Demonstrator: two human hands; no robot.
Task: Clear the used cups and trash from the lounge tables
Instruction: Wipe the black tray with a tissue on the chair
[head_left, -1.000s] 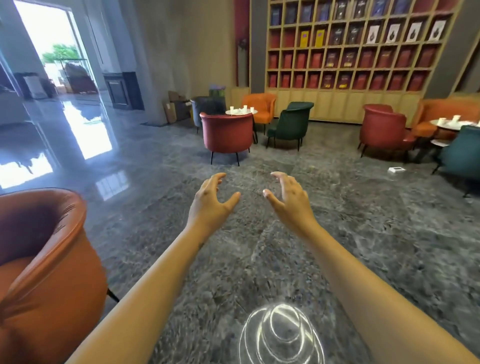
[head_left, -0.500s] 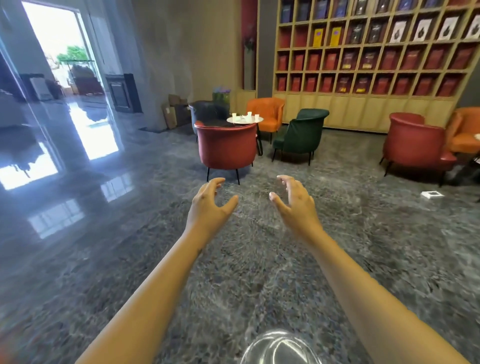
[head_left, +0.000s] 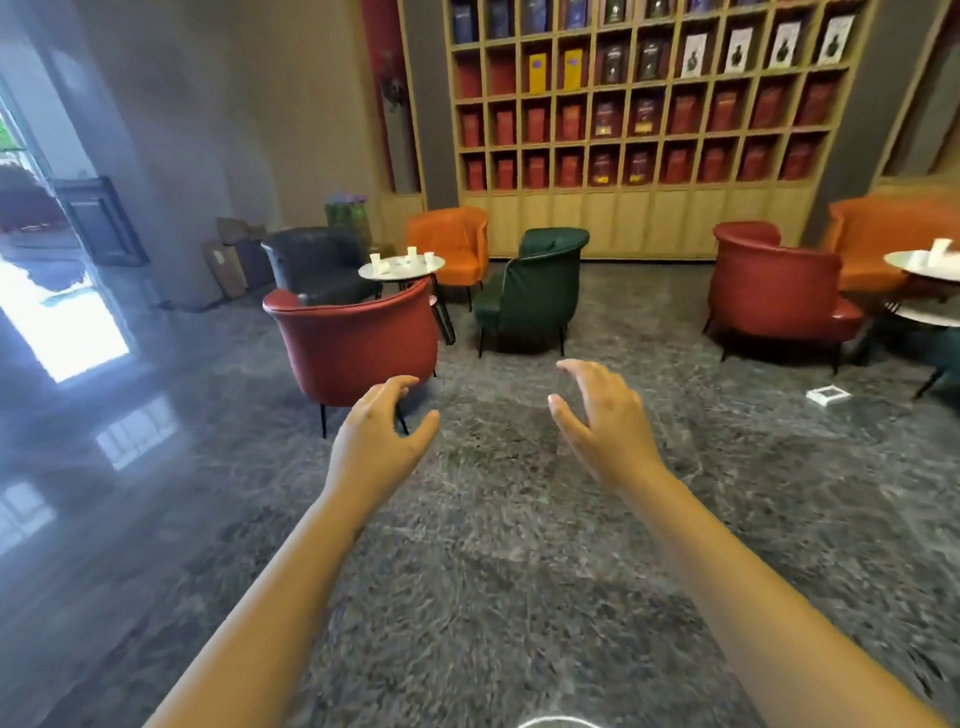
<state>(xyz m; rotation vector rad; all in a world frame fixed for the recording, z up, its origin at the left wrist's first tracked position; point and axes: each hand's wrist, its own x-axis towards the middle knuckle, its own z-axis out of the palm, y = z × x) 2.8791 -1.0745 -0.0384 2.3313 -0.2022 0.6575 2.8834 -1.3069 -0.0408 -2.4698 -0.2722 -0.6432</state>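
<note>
Beyond the red chair (head_left: 358, 343), the round table (head_left: 415, 274) and cups (head_left: 385, 263) appear closer.

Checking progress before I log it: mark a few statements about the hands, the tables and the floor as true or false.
1. The left hand and right hand are both empty. True.
2. The round table among the chairs has no cups on it. False: white cups stand on it.
3. A red chair stands in front of that table. True.
4. The floor has nothing lying on it. False: a small white object lies on it, to the right.
</note>
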